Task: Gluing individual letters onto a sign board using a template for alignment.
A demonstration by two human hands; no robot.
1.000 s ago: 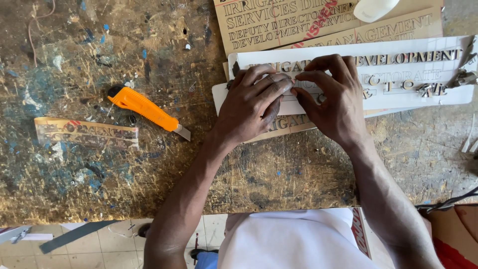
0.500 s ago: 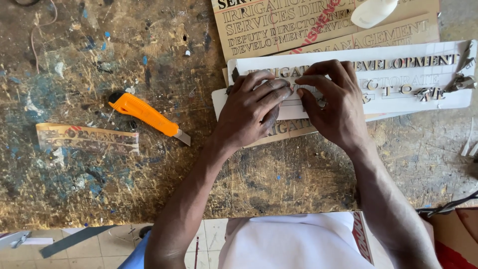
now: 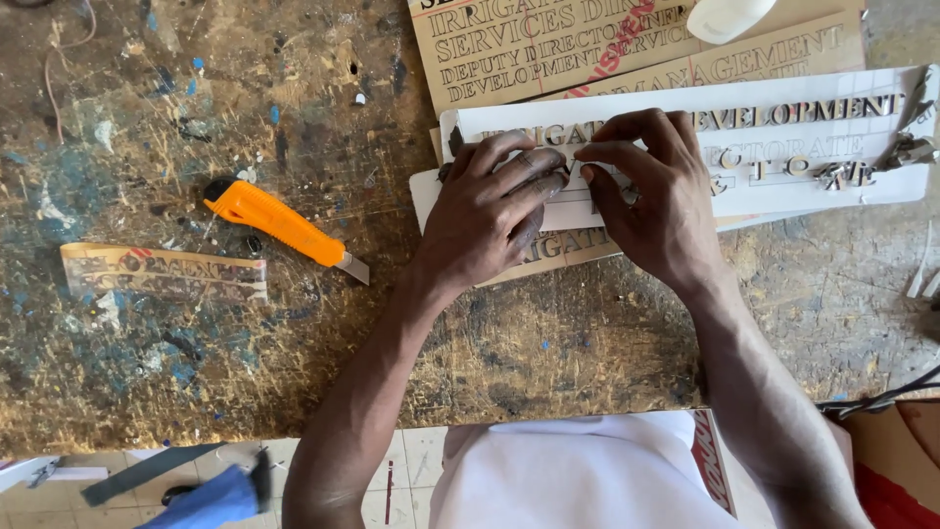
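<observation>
A white backing strip [image 3: 783, 157] carrying rows of small cut-out letters lies across tan stencil boards [image 3: 548, 49] on a paint-stained wooden workbench [image 3: 196, 372]. My left hand [image 3: 490, 211] and my right hand [image 3: 651, 201] both rest on the strip's left part, fingertips meeting over the letters. The fingers press down on the strip; whether they pinch a single letter is hidden. Loose curled letters [image 3: 911, 147] sit at the strip's right end.
An orange utility knife [image 3: 284, 225] with its blade out lies left of my hands. A narrow lettered scrap strip [image 3: 162, 269] lies further left. A white rounded object [image 3: 729, 18] sits at the top edge. Tiled floor and a blue item [image 3: 211, 495] show below the bench.
Both hands stayed on the strip with only small finger shifts. The view drifted slightly, so the boards and knife sit a little lower.
</observation>
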